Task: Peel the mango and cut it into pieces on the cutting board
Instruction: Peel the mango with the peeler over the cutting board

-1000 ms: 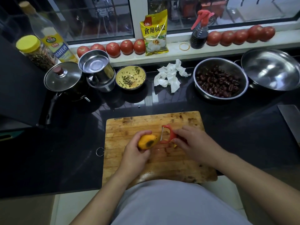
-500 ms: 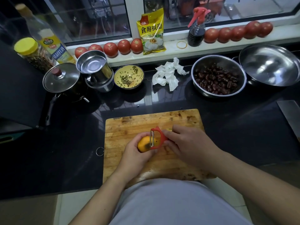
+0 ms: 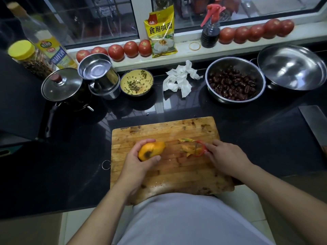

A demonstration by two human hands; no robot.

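Observation:
An orange-yellow mango (image 3: 151, 150) with a dark spot lies over the wooden cutting board (image 3: 169, 177). My left hand (image 3: 139, 165) grips it from below, fingers and thumb curled round it. To the right, my right hand (image 3: 224, 157) holds a red peeler (image 3: 199, 149) just above the board. Strips of mango peel (image 3: 187, 147) lie on the board beside the peeler's blade, apart from the fruit.
Behind the board stand a steel bowl of dark red dates (image 3: 233, 82), an empty steel bowl (image 3: 290, 68), crumpled tissue (image 3: 180, 78), a yellow bowl of herbs (image 3: 136, 82), a steel cup (image 3: 99, 75) and a lidded pot (image 3: 62, 85). A cleaver blade (image 3: 315, 122) lies at far right.
My right hand pulled the peeler off the mango to the right, and a strip of peel now lies on the board. My left hand still holds the mango.

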